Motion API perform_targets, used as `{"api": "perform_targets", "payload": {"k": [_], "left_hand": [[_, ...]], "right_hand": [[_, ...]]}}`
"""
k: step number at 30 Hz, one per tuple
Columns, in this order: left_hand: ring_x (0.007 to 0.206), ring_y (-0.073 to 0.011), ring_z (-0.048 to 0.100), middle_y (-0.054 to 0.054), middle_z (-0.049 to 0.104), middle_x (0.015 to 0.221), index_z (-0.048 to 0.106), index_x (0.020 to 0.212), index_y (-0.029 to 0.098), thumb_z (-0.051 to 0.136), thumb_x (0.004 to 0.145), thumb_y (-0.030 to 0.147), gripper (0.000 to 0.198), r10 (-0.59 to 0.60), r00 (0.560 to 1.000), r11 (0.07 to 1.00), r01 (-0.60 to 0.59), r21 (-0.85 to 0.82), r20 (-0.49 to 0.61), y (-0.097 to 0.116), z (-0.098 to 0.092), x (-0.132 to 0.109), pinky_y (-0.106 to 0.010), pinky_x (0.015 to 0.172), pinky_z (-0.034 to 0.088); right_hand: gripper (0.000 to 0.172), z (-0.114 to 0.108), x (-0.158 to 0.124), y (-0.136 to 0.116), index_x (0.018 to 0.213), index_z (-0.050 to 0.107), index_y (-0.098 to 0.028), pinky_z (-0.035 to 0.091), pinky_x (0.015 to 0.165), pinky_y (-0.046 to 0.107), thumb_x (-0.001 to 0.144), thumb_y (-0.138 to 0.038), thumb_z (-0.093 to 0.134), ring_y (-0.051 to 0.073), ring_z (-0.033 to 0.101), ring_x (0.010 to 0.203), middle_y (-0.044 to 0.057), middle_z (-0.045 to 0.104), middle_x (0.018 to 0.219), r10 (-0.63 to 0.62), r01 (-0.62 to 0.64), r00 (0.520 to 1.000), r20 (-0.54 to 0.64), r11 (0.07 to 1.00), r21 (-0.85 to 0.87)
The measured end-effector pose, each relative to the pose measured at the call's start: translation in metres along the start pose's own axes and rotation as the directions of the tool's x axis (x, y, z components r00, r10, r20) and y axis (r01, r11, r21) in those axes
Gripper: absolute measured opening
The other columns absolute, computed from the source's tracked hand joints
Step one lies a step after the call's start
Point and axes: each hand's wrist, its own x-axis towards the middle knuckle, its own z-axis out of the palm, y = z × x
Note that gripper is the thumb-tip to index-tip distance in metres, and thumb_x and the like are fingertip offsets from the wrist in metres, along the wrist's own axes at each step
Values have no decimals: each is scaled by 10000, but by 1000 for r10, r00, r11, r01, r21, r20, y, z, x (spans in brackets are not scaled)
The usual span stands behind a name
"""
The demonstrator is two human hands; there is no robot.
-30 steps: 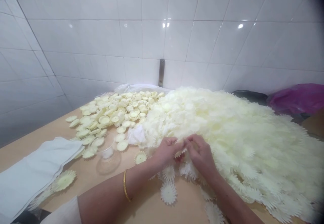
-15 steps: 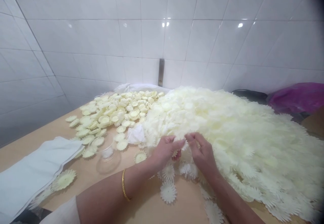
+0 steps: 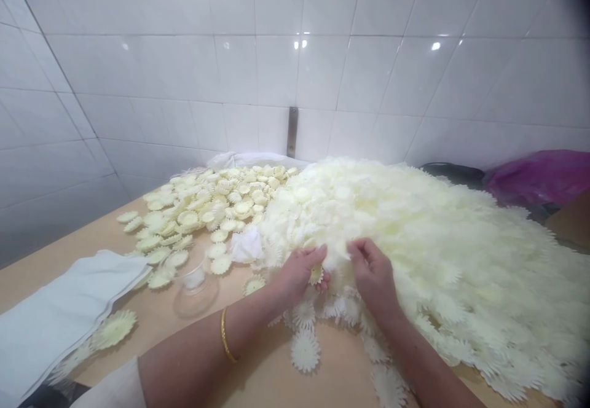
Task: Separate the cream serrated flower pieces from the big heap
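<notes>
A big heap of pale cream flower-shaped pieces (image 3: 415, 242) covers the right half of the wooden table (image 3: 152, 316). At its near edge, my left hand (image 3: 299, 270) is closed around a small yellowish flower piece (image 3: 316, 274). My right hand (image 3: 375, 276) sits a little to the right, fingers curled and pinching into the heap; what they grip is hidden among the petals. A gold bangle (image 3: 225, 341) circles my left wrist. Loose white flower pieces (image 3: 305, 349) lie on the table just below both hands.
A flatter spread of yellower flower pieces (image 3: 207, 205) lies at the back left. A clear glass bowl (image 3: 196, 282) stands left of my hands. A white cloth (image 3: 55, 316) hangs over the left edge. A purple bag (image 3: 539, 177) is at the back right. Tiled walls close the corner.
Both hands have drawn slightly apart, with the right hand moving right and up into the heap. The left hand stays closed on its small piece.
</notes>
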Motion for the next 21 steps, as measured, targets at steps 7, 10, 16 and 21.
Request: {"api": "perform_targets", "payload": {"k": [7,10,16,21], "left_hand": [[430,-75,488,9,513,537,497,675,151,629,683,409,290,36,999,999,-36,9,-6,-1,-3,2,-181,413,316],[452,-72,497,12,518,580,493,672,151,663,656,387,291,51,999,998,-51,-29,-3,0,-3,1,-182,428,333],[446,-69,454,25,511,580,485,778,172,645,642,474,368,-54,990,982,29,-185,-130,4,-2,4,-177,417,327],[401,-56,386,39,406,461,371,586,174,499,732,543,417,-211,973,946,178,-270,-96,6,-5,9,-158,393,297]], "right_hand": [[225,-2,3,0,658,470,-176,351,564,239,812,-340,462,128,441,583,-17,478,600,-23,20,992,-124,999,-30],[222,-1,0,-3,677,478,-174,356,566,234,821,-340,446,129,452,594,-13,494,615,-47,43,994,-103,998,-39],[223,1,-1,4,677,480,-177,360,578,257,831,-330,426,144,462,612,6,508,641,-124,114,991,-54,981,-160],[187,1,-1,5,685,485,-187,386,643,296,831,-290,432,169,487,676,24,524,680,-231,233,973,28,957,-173]]}}
